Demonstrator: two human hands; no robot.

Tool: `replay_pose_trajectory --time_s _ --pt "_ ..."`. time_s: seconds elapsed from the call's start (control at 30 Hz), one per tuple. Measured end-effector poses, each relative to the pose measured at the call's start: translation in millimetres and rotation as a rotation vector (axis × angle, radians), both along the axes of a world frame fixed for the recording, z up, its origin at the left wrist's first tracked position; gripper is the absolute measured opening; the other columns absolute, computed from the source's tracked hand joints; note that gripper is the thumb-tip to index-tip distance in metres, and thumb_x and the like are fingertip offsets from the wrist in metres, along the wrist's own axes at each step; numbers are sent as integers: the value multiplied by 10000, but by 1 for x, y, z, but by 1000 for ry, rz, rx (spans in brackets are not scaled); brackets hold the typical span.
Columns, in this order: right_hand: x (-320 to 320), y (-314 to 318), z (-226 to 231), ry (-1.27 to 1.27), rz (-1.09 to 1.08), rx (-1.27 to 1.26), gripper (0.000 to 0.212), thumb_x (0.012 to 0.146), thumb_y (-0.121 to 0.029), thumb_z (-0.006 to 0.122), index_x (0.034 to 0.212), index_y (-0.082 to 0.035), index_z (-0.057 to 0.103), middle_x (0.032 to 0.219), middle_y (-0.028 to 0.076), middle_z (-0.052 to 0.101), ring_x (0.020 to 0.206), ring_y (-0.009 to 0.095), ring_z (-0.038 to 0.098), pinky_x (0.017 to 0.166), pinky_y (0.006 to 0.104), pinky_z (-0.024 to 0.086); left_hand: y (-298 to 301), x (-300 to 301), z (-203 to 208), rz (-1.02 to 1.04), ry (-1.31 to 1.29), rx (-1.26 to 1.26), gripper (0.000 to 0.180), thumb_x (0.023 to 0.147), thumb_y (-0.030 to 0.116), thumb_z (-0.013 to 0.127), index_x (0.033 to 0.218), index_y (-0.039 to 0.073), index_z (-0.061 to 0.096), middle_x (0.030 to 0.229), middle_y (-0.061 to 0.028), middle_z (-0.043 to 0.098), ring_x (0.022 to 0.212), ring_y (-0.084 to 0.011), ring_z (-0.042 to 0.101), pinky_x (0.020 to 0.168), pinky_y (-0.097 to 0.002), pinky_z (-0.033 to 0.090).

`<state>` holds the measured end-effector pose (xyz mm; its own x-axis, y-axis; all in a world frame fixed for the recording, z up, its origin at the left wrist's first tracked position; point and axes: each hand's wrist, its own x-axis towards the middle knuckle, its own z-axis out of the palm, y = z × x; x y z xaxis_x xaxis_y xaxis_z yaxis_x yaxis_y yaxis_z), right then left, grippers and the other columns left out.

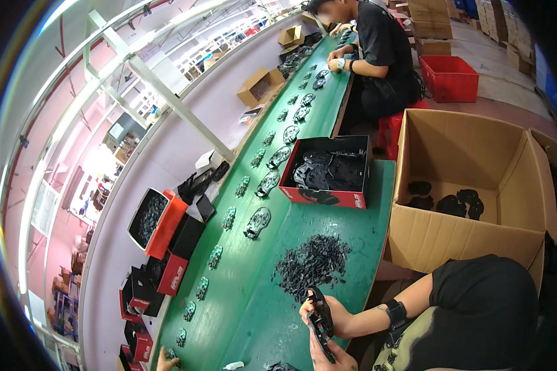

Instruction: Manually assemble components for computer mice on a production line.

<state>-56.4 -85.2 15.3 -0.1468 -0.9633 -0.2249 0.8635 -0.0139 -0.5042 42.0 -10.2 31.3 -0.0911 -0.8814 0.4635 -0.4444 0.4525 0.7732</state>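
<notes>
My right hand (338,316), a black band on its wrist, is closed around a black plastic shell (319,304) at the lower right. Below it, my left hand (335,362) grips the lower end of a long black plastic part (320,334) that meets the shell. Fingers hide where the two pieces touch. Just beyond my hands, a loose pile of small black plastic pieces (311,264) lies on the green work surface. At the bottom edge, more black parts (282,366) are partly cut off near a small white bottle (234,365).
Mouse bases (257,222) and green circuit boards (215,256) line the belt (254,266). A box of black shells (328,170) stands on it; a large carton (464,241) is at right. Another person (384,55) works farther up; someone's hand (166,360) touches a board at lower left.
</notes>
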Motion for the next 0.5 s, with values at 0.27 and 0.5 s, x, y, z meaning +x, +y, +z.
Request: replay_pose_trajectory --time_s 0.27,0.5 --pt "-60 -3 20 -499 10 -232 498 972 -482 405 656 -108 497 651 86 573 633 232 567 548 338 449 11 6 4 29 425 -10 313 980 134 542 1228 -55 523 1194 -180 597 999 -287 619 827 -380 542" --pt "-181 -15 79 624 -590 -564 481 985 -458 457 715 -62 498 651 37 513 560 121 475 515 263 380 30 67 -39 157 1080 867 562 1022 463 287 1446 95 323 1471 -139 413 1287 -410 476 953 -589 427"
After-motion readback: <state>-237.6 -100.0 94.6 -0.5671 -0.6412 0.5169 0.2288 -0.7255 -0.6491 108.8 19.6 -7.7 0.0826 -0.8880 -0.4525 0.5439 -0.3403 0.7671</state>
